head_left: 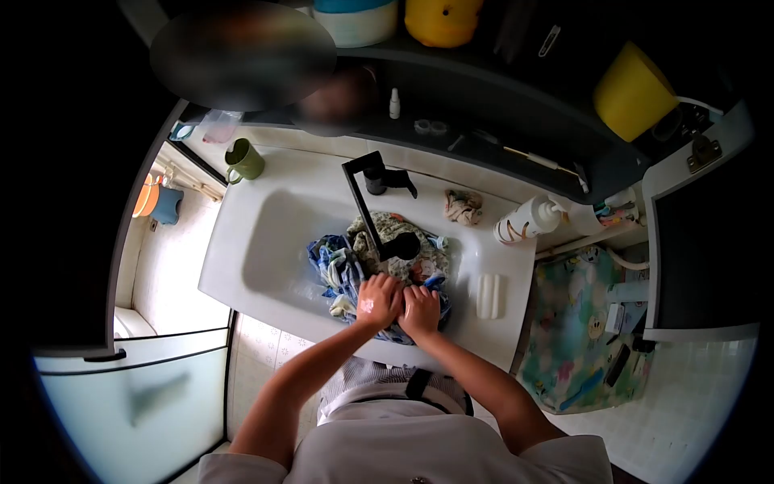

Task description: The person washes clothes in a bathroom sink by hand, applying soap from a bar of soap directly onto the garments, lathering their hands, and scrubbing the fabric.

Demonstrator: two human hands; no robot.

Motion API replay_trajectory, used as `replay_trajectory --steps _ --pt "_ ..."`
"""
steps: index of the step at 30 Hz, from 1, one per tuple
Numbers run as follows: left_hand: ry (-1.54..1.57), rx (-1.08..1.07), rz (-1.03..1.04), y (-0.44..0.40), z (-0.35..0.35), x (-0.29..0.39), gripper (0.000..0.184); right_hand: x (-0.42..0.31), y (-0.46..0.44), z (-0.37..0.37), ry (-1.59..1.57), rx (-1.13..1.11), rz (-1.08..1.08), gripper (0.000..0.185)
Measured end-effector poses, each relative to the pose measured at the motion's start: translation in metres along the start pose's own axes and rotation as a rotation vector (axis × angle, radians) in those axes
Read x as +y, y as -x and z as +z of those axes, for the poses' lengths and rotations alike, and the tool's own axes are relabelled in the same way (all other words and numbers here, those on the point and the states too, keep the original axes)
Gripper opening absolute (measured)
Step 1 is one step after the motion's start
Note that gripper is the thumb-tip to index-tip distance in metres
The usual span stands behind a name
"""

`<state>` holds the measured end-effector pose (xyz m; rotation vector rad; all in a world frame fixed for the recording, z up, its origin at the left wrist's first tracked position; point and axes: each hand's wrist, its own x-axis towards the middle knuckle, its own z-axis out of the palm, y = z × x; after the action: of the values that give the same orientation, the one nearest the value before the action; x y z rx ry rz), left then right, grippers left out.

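A heap of wet-looking clothes lies in the white sink (270, 234). Blue patterned cloth (332, 256) is at its left and front, and a pale floral cloth (367, 230) lies behind. My left hand (379, 298) and my right hand (420, 310) are side by side at the front of the heap. Both have their fingers curled down onto the blue patterned cloth, closed on its folds; some fingertips are hidden. Beyond them, the black faucet (364, 202) reaches over the clothes, its round head (401, 246) just above the floral cloth.
A green mug (245, 161) stands at the sink's back left corner. To the right are a crumpled cloth (463, 207), a white pump bottle (526, 221) and a ridged soap rest (489, 297). A dark shelf (484, 153) overhangs the back; an open cabinet door (705, 250) stands right.
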<state>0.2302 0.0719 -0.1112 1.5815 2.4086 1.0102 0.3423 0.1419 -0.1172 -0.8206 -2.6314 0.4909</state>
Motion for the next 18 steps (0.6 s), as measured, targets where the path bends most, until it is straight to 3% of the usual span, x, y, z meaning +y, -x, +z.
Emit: replay_trajectory --steps 1,6,10,11,14,17,18 --pt "-0.024 -0.080 0.023 0.003 0.008 -0.005 0.018 0.002 0.005 0.006 -0.021 0.069 -0.010 0.015" --pt "0.085 -0.042 0.129 0.007 0.021 -0.025 0.024 0.017 0.011 0.028 -0.018 0.133 -0.049 0.022" --pt "0.143 -0.140 0.052 -0.003 0.045 -0.056 0.029 0.034 -0.011 0.055 -0.054 0.105 -0.079 0.020" --pt "0.217 -0.046 0.062 -0.004 0.055 -0.062 0.029 0.039 -0.018 0.061 -0.073 0.074 -0.079 0.020" --pt "0.147 -0.008 0.240 -0.023 0.062 -0.081 0.029 0.046 -0.036 0.075 -0.115 -0.034 -0.059 0.023" --pt "0.100 -0.138 -0.033 -0.017 0.084 -0.102 0.018 0.060 -0.051 0.089 -0.095 -0.057 -0.136 0.015" --pt "0.111 -0.173 -0.100 -0.016 0.094 -0.111 0.018 0.051 -0.066 0.077 -0.140 -0.129 -0.052 0.015"
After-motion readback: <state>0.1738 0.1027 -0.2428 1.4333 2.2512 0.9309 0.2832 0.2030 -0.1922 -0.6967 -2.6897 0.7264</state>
